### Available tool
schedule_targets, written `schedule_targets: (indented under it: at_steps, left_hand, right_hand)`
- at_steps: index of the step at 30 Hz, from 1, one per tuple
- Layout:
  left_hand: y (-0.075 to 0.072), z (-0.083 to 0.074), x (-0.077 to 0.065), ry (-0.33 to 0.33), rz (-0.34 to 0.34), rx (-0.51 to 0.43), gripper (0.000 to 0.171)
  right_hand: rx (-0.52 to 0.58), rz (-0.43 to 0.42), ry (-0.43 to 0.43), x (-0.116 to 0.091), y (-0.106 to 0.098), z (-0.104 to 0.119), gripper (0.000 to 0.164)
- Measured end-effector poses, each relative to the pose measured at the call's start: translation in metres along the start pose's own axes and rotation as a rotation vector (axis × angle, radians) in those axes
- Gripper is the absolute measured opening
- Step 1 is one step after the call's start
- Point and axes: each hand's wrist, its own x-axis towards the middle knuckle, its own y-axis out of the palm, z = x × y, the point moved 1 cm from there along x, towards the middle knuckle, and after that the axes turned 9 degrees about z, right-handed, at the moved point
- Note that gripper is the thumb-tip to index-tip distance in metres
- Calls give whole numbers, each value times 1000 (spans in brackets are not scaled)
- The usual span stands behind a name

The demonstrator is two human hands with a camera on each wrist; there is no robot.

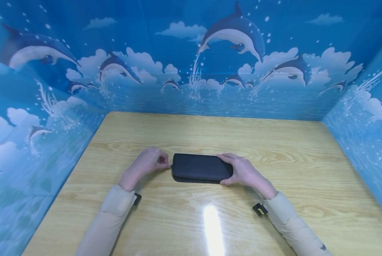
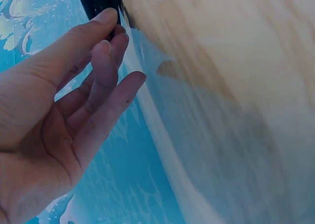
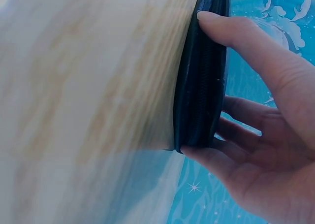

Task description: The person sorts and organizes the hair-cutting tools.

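Note:
A long black zippered wallet lies on the wooden table, its zip closed along the edge seen in the right wrist view. At its left end, my left hand pinches the small zipper pull between thumb and forefinger; the other fingers are loosely bent in the left wrist view. My right hand grips the opposite end of the wallet, thumb on the near edge and fingers around the far side. In the right wrist view, the thumb and fingertips of this hand press against the wallet's dark sides.
The light wooden table reaches back to a blue dolphin-print cloth, which also rises on the left and right. A bright light reflection shows on the near tabletop. Small dark devices sit at both wrists.

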Motion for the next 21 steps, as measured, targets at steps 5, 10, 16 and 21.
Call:
schedule_targets:
  at_steps: [5,10,16,21]
  left_hand:
    - [0,1,2,-8,-8,-5,18]
    - [0,2,3,-13,-10,-11,19]
    - [-1,4,6,-10,-4,-8,17]
    - [-4,3,9,-16,16,6,19]
  right_hand:
    - [-4,0,-3,1,0,0,93]
    - [1,6,-1,1,0,0,93]
    - [-1,2,-11,1,0,0,93]
    - [-1,-1,-15,1,-1,0,93]
